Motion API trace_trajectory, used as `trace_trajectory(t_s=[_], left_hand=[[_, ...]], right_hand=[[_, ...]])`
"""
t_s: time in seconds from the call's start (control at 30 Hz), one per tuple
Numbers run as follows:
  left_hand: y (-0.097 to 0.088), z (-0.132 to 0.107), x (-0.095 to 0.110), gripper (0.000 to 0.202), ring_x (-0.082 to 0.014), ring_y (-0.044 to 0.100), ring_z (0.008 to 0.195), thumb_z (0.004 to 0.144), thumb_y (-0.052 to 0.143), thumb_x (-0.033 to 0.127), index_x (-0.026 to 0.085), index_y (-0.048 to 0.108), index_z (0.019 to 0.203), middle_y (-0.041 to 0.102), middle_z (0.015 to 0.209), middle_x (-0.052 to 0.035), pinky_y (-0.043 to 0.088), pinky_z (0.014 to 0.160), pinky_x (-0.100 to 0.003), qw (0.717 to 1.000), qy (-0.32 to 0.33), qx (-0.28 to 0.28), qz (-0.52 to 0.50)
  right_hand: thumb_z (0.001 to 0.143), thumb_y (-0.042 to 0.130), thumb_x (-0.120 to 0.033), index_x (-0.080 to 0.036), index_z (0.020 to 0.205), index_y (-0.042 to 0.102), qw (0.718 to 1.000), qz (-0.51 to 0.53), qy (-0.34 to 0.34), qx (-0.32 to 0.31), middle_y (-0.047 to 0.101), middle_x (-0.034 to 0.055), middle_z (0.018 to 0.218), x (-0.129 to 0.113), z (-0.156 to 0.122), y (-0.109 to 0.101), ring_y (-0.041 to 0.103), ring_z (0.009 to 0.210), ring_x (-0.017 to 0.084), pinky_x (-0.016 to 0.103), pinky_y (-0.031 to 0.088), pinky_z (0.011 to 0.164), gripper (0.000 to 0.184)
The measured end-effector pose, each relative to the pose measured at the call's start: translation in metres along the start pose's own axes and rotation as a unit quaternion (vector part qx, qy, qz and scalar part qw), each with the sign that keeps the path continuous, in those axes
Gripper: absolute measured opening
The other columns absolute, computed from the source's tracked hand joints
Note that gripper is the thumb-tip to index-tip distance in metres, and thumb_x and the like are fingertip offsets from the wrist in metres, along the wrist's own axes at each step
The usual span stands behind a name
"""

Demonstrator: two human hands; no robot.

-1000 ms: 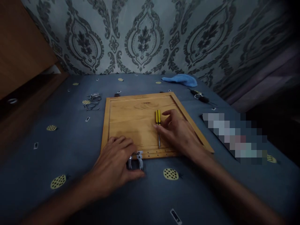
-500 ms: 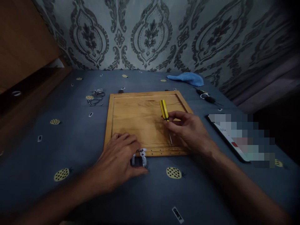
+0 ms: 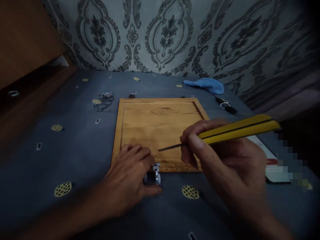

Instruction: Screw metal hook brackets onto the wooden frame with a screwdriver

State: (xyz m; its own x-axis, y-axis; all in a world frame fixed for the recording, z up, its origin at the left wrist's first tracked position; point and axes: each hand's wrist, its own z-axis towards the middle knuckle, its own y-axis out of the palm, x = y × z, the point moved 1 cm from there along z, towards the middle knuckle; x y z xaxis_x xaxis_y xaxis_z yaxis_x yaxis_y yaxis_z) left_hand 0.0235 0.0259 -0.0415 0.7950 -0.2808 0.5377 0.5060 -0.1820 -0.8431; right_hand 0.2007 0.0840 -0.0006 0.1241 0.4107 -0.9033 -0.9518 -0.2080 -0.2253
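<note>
A framed wooden panel (image 3: 160,125) lies flat, with a row of small holes along its near edge. My left hand (image 3: 132,170) is closed at that edge, its fingers and thumb around a shiny metal fitting (image 3: 156,170). The fitting sits against the near edge, partly hidden by my fingers, so I cannot tell its exact kind. Above the right part of the panel, my right hand (image 3: 225,160) grips a screwdriver (image 3: 237,130) with a yellow and black handle. Its thin shaft points left toward the fitting, with the tip apart from it.
Tangled metal pieces (image 3: 106,100) lie left of the panel on the patterned blue cloth (image 3: 82,146). A blue rag (image 3: 208,85) and a black-handled item with a ring (image 3: 226,105) lie at the back right. Behind my right hand is a partly blurred flat object (image 3: 277,173).
My right hand has come nearer and turned the screwdriver from upright to nearly level, tip to the left. My left hand stays at the fitting. The view has shifted slightly.
</note>
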Motion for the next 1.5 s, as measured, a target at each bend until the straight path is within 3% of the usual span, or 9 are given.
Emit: trace_trajectory(t_s=[0.17,0.47,0.63,0.8,0.97,1.17,1.37,1.5], left_hand=[[0.001,-0.001,0.0,0.039,-0.0248,0.058,0.095,0.074,0.089,0.041,0.017,0.067,0.095,0.064,0.096,-0.0008,0.039,0.085,-0.04,1.0,-0.012,-0.009,-0.002],[0.0,0.0,0.001,0.041,-0.0262,0.058,0.097,0.075,0.088,0.043,0.018,0.069,0.102,0.065,0.098,-0.0012,0.038,0.087,-0.043,0.999,-0.022,-0.025,-0.003],[-0.001,0.0,0.0,0.043,-0.0268,0.058,0.097,0.076,0.087,0.045,0.018,0.07,0.104,0.065,0.097,-0.0022,0.039,0.087,-0.043,0.999,-0.018,-0.026,0.004],[-0.001,0.0,0.002,0.043,-0.0267,0.058,0.098,0.076,0.087,0.045,0.018,0.07,0.104,0.066,0.099,-0.0026,0.039,0.087,-0.043,0.999,-0.016,-0.027,0.009],[-0.002,0.001,0.002,0.041,-0.027,0.059,0.101,0.077,0.086,0.044,0.018,0.069,0.104,0.066,0.102,-0.0026,0.04,0.089,-0.044,0.999,-0.023,-0.035,0.004],[-0.001,0.0,0.001,0.042,-0.0263,0.059,0.098,0.077,0.087,0.046,0.017,0.069,0.103,0.066,0.099,-0.0025,0.041,0.088,-0.043,1.0,-0.009,-0.02,0.017],[0.0,-0.001,0.0,0.042,-0.0268,0.06,0.098,0.075,0.088,0.045,0.017,0.069,0.1,0.067,0.098,-0.0023,0.04,0.087,-0.043,1.0,-0.002,-0.016,0.023],[0.0,-0.001,-0.001,0.04,-0.0266,0.06,0.099,0.076,0.087,0.044,0.017,0.067,0.097,0.067,0.1,-0.0021,0.04,0.087,-0.042,1.0,0.009,-0.005,0.019]], right_hand=[[0.095,0.068,-0.029,-0.024,0.088,0.065,0.997,-0.03,-0.008,-0.067,0.06,-0.0027,0.078,0.01,-0.008,0.0,0.057,0.055,0.009,0.022,0.045,0.047,0.009],[0.097,0.065,-0.042,-0.022,0.081,0.065,0.991,-0.082,-0.03,-0.096,0.063,-0.0007,0.072,0.012,-0.009,0.002,0.062,0.061,0.014,0.027,0.053,0.062,0.026],[0.096,0.066,-0.034,-0.022,0.085,0.064,0.993,-0.052,-0.021,-0.104,0.064,-0.0005,0.075,0.015,-0.009,0.004,0.062,0.062,0.013,0.024,0.052,0.057,0.017],[0.097,0.061,-0.027,-0.022,0.066,0.057,0.987,-0.067,-0.044,-0.142,0.064,0.0018,0.076,0.015,-0.009,0.006,0.063,0.067,0.014,0.023,0.054,0.06,0.032],[0.098,0.059,-0.026,-0.022,0.067,0.057,0.984,-0.089,-0.049,-0.146,0.065,0.0026,0.077,0.014,-0.007,0.005,0.063,0.068,0.014,0.023,0.054,0.06,0.031],[0.095,0.064,-0.027,-0.022,0.082,0.064,0.988,-0.067,-0.033,-0.138,0.066,0.0009,0.077,0.017,-0.009,0.006,0.064,0.066,0.014,0.025,0.052,0.058,0.014],[0.095,0.066,-0.031,-0.02,0.087,0.066,0.987,-0.031,-0.005,-0.159,0.067,0.0009,0.079,0.016,-0.008,0.003,0.065,0.066,0.013,0.022,0.053,0.057,0.013],[0.101,0.059,-0.035,-0.021,0.107,0.066,0.979,0.014,0.039,-0.197,0.069,0.0,0.076,0.013,-0.006,-0.004,0.067,0.064,0.014,0.022,0.056,0.055,0.017]])
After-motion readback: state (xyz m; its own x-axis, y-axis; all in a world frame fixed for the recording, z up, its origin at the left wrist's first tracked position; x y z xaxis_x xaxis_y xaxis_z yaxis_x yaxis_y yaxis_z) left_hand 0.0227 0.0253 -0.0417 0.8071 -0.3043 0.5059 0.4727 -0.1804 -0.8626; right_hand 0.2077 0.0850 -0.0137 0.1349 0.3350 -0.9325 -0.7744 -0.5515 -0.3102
